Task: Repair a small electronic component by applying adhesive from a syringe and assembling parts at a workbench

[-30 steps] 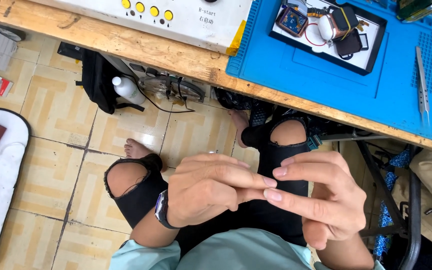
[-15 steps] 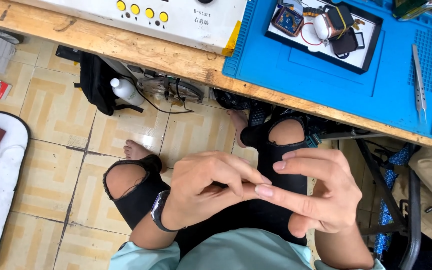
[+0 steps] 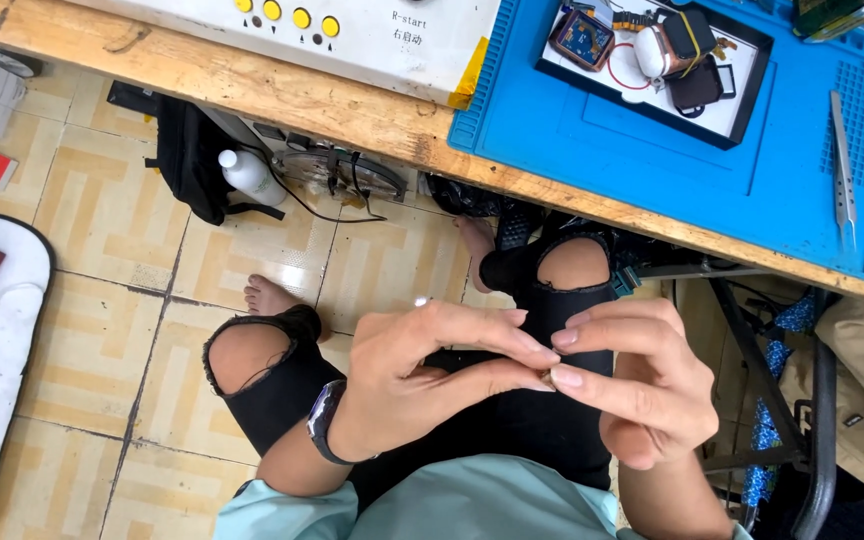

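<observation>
My left hand (image 3: 422, 385), with a dark watch on its wrist, and my right hand (image 3: 647, 385) meet fingertip to fingertip over my lap, below the bench edge. Between the tips sits a tiny brownish part (image 3: 545, 378), pinched by the thumb and fingers of both hands. It is too small to tell what it is. My knees in torn black trousers (image 3: 572, 270) lie under the hands.
A wooden bench edge (image 3: 282, 95) runs across the top, bearing a white control box with yellow buttons (image 3: 352, 30) and a blue mat (image 3: 672, 170). On the mat are a black tray of watch parts (image 3: 657, 55) and tweezers (image 3: 842, 165). A white bottle (image 3: 250, 175) stands on the tiled floor.
Both hands have stayed joined at the fingertips over my lap. The right fingers have curled in closer around the pinch point.
</observation>
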